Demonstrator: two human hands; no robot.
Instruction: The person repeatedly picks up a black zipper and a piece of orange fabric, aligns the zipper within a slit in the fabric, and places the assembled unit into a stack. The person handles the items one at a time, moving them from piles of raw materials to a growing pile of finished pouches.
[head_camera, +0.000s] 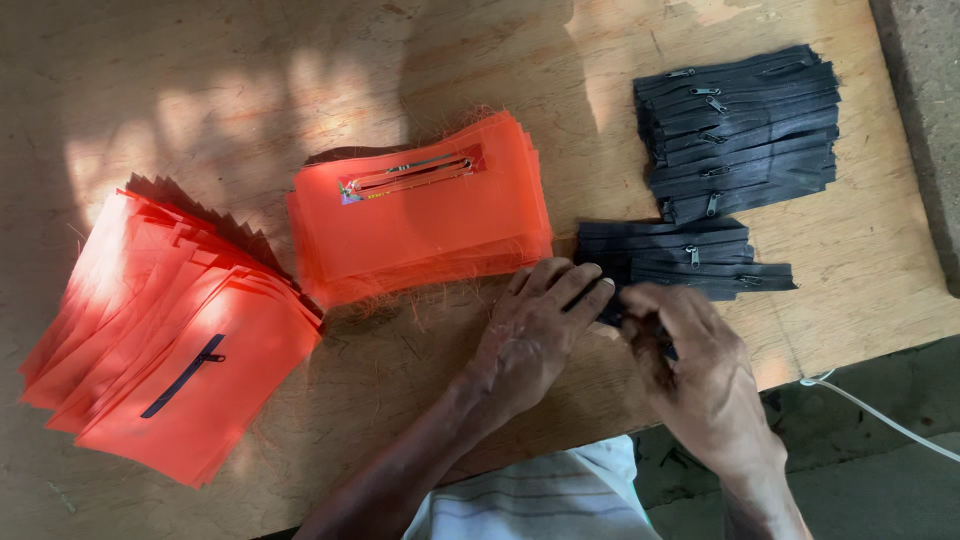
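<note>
Black zippers lie in a small pile (690, 258) on the table (250, 60), right of centre and near the person, and both hands are at its left end. The left hand (530, 335) lies flat, palm down, fingers spread over the zipper ends and touching the near right corner of the middle stack of orange fabric pieces (420, 205). The right hand (690, 365) is curled, fingers pinched on one black zipper (612, 300) at the pile's edge. To my eye, freeing a single zipper goes best with the flat hand pinning the rest while the pinching fingers draw one tape out straight. Both forearms come in from the near edge, angled toward each other. Farther off on the right sits a larger stack of black zippers (740, 130). At the left, a fanned stack of orange pieces (170, 340) shows a zipper already sewn in. A white cable (880, 415) trails on the floor at the near right.
</note>
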